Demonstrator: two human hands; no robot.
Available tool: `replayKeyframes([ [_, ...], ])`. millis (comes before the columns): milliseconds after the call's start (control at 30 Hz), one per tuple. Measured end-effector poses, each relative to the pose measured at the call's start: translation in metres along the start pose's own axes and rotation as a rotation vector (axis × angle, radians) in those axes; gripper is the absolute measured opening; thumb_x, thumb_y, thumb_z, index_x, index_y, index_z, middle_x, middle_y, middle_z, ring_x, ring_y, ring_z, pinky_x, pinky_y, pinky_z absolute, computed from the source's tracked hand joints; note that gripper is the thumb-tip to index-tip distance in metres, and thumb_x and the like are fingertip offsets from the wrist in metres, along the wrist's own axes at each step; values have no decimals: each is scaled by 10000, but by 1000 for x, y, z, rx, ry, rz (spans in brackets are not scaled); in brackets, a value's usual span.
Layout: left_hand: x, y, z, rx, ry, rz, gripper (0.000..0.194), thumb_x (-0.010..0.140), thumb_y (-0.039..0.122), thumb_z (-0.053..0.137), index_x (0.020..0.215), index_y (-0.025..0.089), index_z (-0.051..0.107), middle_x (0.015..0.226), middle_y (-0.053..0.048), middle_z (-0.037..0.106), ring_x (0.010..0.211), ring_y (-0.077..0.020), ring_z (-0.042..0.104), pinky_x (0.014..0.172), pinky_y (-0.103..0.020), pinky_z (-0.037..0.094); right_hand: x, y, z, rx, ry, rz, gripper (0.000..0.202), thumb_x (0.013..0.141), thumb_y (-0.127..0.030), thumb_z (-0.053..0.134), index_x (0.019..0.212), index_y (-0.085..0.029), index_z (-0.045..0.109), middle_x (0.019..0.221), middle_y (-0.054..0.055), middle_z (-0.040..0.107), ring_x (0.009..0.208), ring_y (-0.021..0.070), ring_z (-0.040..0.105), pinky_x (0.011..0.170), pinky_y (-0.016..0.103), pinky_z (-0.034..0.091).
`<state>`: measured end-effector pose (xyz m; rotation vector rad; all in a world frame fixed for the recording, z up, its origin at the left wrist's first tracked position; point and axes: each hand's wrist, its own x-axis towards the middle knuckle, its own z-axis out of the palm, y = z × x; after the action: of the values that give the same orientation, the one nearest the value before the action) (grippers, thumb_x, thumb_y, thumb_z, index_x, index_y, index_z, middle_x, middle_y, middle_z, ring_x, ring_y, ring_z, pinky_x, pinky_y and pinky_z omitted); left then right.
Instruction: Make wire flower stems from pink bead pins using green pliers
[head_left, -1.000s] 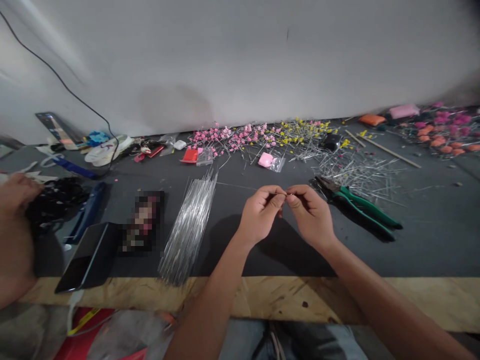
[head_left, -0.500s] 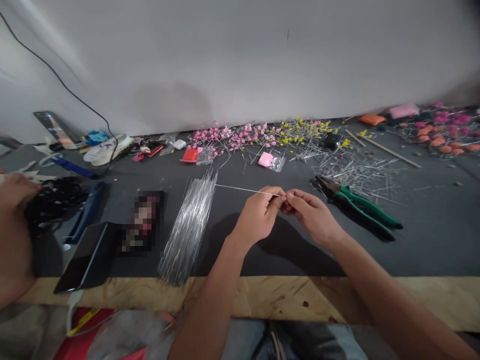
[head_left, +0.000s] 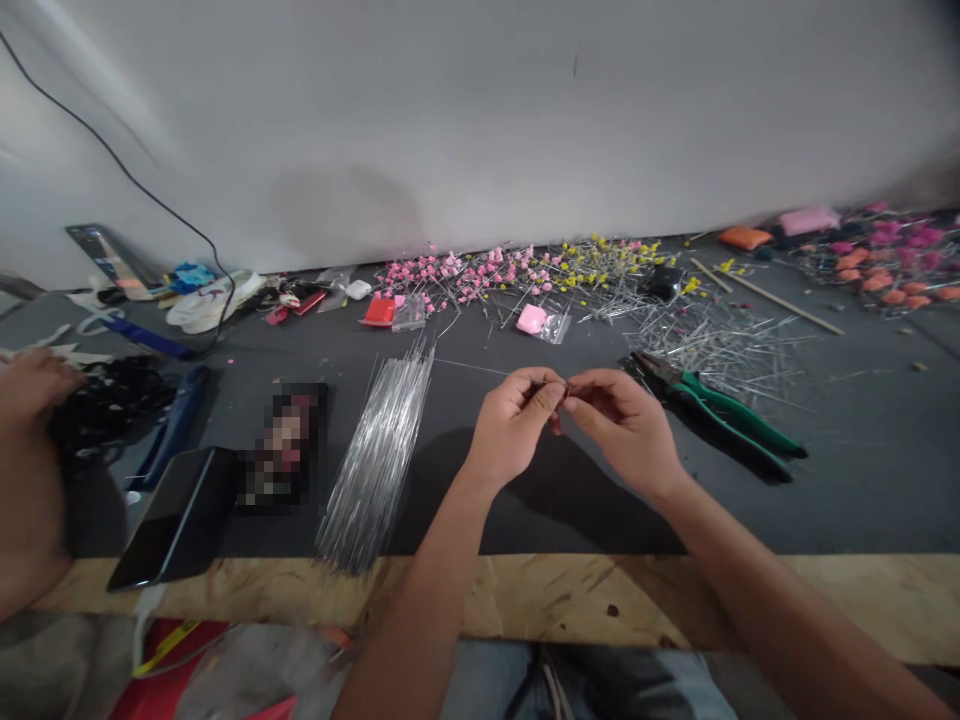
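Note:
Between thumb and fingers, my left hand pinches a thin wire that sticks out to the left, toward a bundle of silvery wires. My right hand meets it fingertip to fingertip, closed around the wire's near end; the fingers hide that end. Green-and-black pliers lie right of my right hand, close to a loose pile of wires. Beyond my hands is a small bag with pink material.
Pink-tipped wires and yellow-tipped wires line the wall. At the left are a dark phone, a blue stapler-like tool and another person's hand. Orange and magenta pieces lie far right.
My left hand has shifted slightly left and turned. My right hand's fingers have curled and rolled against it, and the wire's exposed part now looks shorter and fainter.

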<state>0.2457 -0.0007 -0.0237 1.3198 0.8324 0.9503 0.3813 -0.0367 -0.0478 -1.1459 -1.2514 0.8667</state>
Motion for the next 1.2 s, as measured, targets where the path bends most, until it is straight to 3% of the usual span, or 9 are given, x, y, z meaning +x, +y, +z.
replayKeyframes([
  [233,-1,-2,3,63,57,47,183,808,332,532,836,152,552,647,20,537,553,-79,518,565,-225,432,-1,0,4,-99,37,-75,124,789,-284,588,903,-243,562,852,9,602,713,137,588,640,286,490],
  [433,-4,-4,6,250,76,135,198,833,346,490,853,163,565,658,10,549,581,-94,521,576,-226,427,-3,2,6,-122,64,-130,120,812,-302,555,916,-244,536,879,20,578,761,149,573,673,297,487],
  [600,-5,0,7,426,73,223,206,857,335,444,814,176,569,764,-20,597,642,-104,530,627,-232,423,-5,-2,8,7,46,-21,115,832,-338,518,888,-238,506,834,17,562,749,145,556,666,288,473],
  [800,-4,7,8,545,-12,283,237,881,276,385,722,182,533,736,-20,571,718,-123,529,696,-249,407,-3,-4,8,171,20,112,129,837,-350,498,819,-222,503,697,-15,500,653,119,498,616,262,439],
  [1067,-5,5,8,542,-31,284,227,882,263,381,740,180,537,760,-28,576,736,-129,527,703,-252,405,2,-5,5,384,-19,279,154,804,-342,538,735,-206,516,646,-23,490,595,107,484,583,247,431],
  [1200,-5,4,7,510,-18,261,224,881,274,384,741,182,532,741,-24,572,721,-130,530,695,-255,406,4,-7,4,376,-46,304,150,794,-346,547,734,-209,535,642,-19,506,599,116,501,601,263,445],
])
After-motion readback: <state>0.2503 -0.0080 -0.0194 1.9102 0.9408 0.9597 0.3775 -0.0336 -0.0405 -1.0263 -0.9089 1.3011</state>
